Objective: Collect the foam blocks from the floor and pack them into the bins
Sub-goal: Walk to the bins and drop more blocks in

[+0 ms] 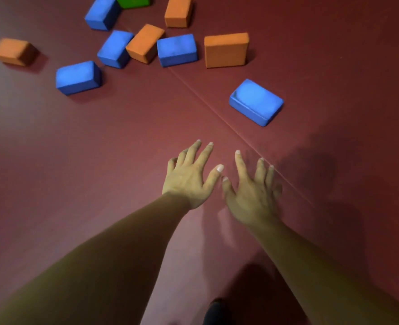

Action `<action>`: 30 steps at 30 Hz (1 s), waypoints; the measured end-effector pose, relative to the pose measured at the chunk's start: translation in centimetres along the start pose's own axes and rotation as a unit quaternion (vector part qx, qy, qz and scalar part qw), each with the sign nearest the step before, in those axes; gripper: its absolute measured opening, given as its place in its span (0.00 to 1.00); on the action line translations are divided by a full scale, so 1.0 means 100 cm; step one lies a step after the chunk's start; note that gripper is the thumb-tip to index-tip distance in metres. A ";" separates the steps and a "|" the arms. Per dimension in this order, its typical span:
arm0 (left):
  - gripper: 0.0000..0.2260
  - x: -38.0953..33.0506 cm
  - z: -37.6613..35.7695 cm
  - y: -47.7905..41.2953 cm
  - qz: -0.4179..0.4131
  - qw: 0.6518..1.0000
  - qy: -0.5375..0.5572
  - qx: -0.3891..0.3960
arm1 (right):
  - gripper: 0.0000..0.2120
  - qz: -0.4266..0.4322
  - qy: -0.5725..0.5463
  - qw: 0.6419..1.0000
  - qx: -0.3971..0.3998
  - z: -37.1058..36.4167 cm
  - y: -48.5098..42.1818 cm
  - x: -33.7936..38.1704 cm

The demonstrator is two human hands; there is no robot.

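The nearest blue block (pixel 256 102) lay flat on the red floor (pixel 100 148), right of its seam (pixel 217 111), long axis slanting far-left to near-right, edges rounded. The left hand (pixel 189 177) and right hand (pixel 252 193) hovered short of it, fingers splayed, holding nothing.

The floor (pixel 76 160) is plain dark red. From ten to twelve o'clock, plain blue blocks (pixel 78 77) mix with plain orange blocks (pixel 225 50). One green block (pixel 133 1) shows at twelve, and a lone blue block (pixel 256 102) at one.
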State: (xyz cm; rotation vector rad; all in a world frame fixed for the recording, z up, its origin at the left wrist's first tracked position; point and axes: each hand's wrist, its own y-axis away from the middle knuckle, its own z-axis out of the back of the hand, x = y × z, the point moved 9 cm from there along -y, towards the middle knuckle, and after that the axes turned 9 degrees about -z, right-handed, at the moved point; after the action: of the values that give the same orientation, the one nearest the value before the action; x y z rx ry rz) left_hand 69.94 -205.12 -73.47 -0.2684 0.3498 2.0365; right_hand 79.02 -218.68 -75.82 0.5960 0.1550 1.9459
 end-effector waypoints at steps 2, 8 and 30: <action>0.35 0.000 -0.001 -0.037 -0.014 1.000 -0.004 0.013 | 0.35 -0.001 0.008 1.000 0.007 0.010 -0.039 0.002; 0.36 0.024 -0.021 -0.183 -0.020 0.999 -0.016 0.034 | 0.37 0.003 0.048 0.999 0.016 0.016 -0.177 0.010; 0.35 0.084 -0.210 -0.498 0.072 0.996 0.000 0.053 | 0.60 0.119 0.168 0.976 0.066 -0.088 -0.571 -0.027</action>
State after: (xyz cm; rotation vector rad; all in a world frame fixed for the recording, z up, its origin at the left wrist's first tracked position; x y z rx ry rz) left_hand 110.95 -183.37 -102.47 -0.1809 0.4877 2.1504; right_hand 122.48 -194.29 -105.26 0.3794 0.4454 2.2739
